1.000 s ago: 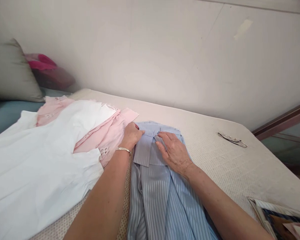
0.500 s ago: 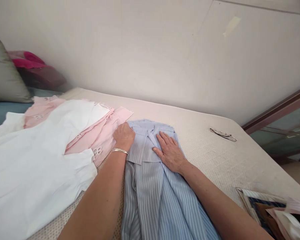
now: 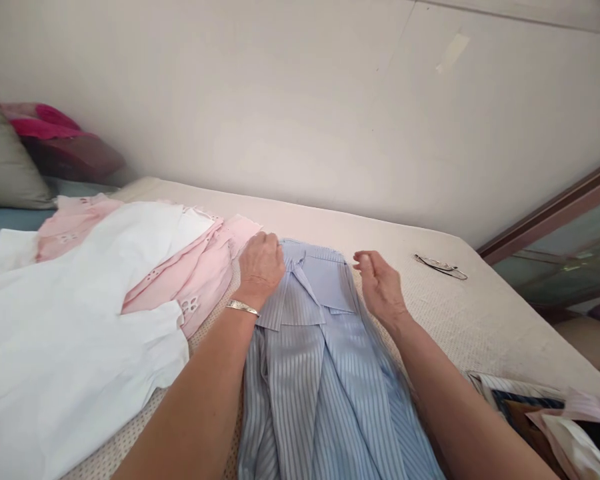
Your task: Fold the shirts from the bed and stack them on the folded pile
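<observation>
A light blue striped shirt (image 3: 325, 373) lies flat on the beige bed cover (image 3: 460, 320), collar end away from me. My left hand (image 3: 260, 267), a silver bangle at its wrist, rests knuckles up on the left side of the collar, fingers curled onto the cloth. My right hand (image 3: 380, 283) hovers just off the shirt's right edge, fingers apart and holding nothing. The right collar flap (image 3: 327, 283) lies flat between the two hands.
A white garment (image 3: 75, 333) and a pink eyelet garment (image 3: 200, 270) lie to the left, touching the shirt. A metal hair clip (image 3: 440, 267) lies at the right. Stacked folded cloth (image 3: 540, 413) sits at the lower right. Cushions (image 3: 55, 143) and the wall stand behind.
My right hand has lifted off the collar and moved right, off the shirt. The right collar flap now lies flat. My left hand has slid slightly forward on the collar.
</observation>
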`<act>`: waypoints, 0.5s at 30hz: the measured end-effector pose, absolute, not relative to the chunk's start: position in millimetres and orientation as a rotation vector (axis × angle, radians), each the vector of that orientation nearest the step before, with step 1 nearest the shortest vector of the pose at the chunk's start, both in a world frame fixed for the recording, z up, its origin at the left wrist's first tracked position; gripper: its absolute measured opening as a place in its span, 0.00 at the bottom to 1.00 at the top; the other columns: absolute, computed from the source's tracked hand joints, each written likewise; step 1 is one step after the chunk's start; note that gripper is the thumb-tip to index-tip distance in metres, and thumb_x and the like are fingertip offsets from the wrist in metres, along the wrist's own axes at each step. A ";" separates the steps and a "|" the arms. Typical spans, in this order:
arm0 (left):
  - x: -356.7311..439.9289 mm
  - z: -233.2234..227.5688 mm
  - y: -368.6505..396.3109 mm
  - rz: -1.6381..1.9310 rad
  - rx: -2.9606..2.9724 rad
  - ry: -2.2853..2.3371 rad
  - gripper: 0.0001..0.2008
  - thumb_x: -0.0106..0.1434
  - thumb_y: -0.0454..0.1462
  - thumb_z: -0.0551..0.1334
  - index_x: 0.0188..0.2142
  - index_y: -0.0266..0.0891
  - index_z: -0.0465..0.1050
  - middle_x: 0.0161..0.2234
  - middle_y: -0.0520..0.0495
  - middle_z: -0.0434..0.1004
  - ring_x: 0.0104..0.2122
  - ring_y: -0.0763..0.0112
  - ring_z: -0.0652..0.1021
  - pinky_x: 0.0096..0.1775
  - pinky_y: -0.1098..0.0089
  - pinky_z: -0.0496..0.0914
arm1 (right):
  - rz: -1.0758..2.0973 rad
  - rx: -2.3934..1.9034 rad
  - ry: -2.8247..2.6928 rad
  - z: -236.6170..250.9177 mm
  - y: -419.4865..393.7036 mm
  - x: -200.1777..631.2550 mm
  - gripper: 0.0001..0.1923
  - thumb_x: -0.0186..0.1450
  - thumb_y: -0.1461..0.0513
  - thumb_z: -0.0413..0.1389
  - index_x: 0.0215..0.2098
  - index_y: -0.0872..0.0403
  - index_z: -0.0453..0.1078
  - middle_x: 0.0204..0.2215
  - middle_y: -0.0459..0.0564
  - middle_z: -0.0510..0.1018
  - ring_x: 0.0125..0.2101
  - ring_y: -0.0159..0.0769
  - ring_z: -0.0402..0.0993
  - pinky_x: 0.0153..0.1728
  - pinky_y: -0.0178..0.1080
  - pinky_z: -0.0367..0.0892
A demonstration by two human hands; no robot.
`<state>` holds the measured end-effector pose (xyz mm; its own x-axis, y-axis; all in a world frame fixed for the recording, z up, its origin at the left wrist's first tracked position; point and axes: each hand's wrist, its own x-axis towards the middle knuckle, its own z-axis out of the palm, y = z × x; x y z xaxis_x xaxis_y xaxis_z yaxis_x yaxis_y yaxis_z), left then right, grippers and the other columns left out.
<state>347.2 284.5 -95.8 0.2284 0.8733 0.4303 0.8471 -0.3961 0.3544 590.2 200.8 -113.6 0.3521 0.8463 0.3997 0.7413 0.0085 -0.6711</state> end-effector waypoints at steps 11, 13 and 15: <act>387.5 -104.7 259.2 0.473 2.420 0.965 0.03 0.66 0.37 0.59 0.36 0.43 0.70 0.36 0.47 0.77 0.38 0.63 0.76 0.42 0.64 0.68 | 0.447 -1.962 -1.222 -112.9 222.9 601.6 0.06 0.62 0.59 0.54 0.30 0.52 0.70 0.23 0.48 0.79 0.20 0.34 0.72 0.27 0.38 0.69; 386.7 -106.0 260.3 0.465 2.377 0.990 0.03 0.66 0.36 0.58 0.37 0.43 0.70 0.37 0.47 0.78 0.39 0.63 0.77 0.42 0.64 0.68 | 0.412 -2.050 -1.251 -114.3 229.9 600.6 0.05 0.59 0.59 0.57 0.28 0.52 0.71 0.23 0.49 0.79 0.23 0.36 0.74 0.28 0.39 0.69; 385.6 -107.1 263.3 0.455 2.342 0.995 0.04 0.66 0.35 0.57 0.37 0.43 0.70 0.38 0.47 0.78 0.40 0.63 0.77 0.42 0.64 0.68 | 0.385 -2.121 -1.287 -113.7 237.2 600.5 0.05 0.54 0.59 0.62 0.26 0.52 0.72 0.23 0.49 0.78 0.26 0.38 0.75 0.30 0.39 0.69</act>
